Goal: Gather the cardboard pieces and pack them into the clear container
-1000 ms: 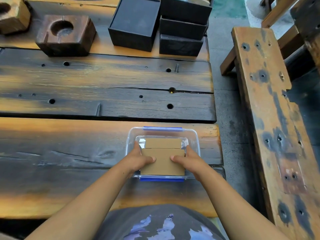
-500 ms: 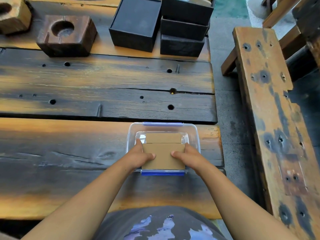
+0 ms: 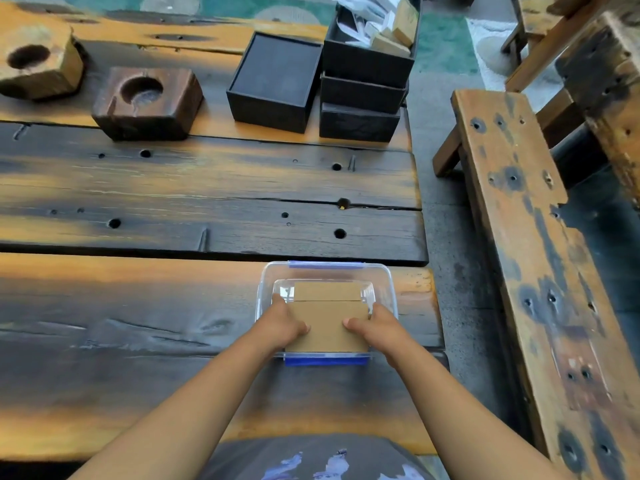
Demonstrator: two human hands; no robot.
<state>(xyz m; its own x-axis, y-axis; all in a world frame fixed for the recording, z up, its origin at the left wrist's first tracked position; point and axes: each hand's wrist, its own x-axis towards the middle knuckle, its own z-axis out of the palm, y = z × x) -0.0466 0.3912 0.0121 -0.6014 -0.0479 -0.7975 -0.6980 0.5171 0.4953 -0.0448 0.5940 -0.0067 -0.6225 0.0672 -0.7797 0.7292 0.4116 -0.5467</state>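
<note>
**Both hands settle the cardboard into the clear container**

The clear container (image 3: pixel 326 311) sits on the near plank of the worktop (image 3: pixel 138 306), close to its right edge and straight ahead of the person, likely so both arms reach it evenly. The left hand (image 3: pixel 282 323) and the right hand (image 3: pixel 375 327) flank a cardboard piece (image 3: pixel 327 325); each thumb lies on its top face while the other fingers go down along its sides, so both hands are clamped on it. That two-sided hold probably keeps the piece level and square to the walls as it goes in. A second cardboard piece (image 3: pixel 327 291) shows beyond it inside the container, lower down. How many more lie beneath cannot be told. Blue clips edge the container's near and far rims; no lid is visible

At the far side, an open black box (image 3: pixel 369 60) holds loose papers and small tan packets, stacked on two closed black boxes
</note>
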